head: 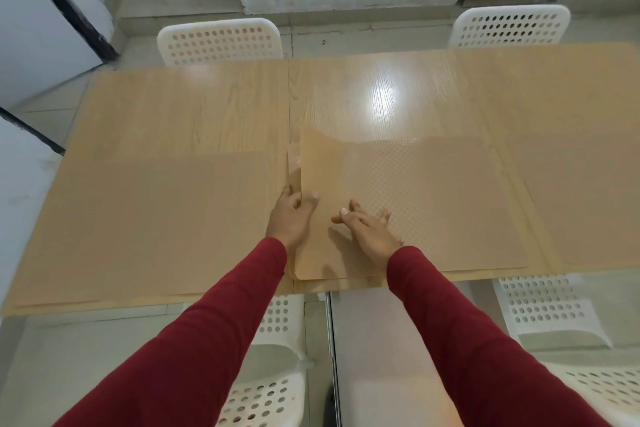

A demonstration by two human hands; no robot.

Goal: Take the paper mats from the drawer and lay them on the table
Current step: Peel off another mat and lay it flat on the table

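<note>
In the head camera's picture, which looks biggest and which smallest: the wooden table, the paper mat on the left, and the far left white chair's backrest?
1. Wooden table, by far the largest.
2. Paper mat on the left.
3. Far left white chair's backrest, smallest, though it sits farther from the camera, so it looks smaller than it is.

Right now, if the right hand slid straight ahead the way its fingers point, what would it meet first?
Only more of the middle paper mat under the right hand, then bare table; the way looks free.

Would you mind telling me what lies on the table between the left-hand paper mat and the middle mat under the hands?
In the head view, only a narrow bare strip of table separates the left mat from the middle mat.
</note>
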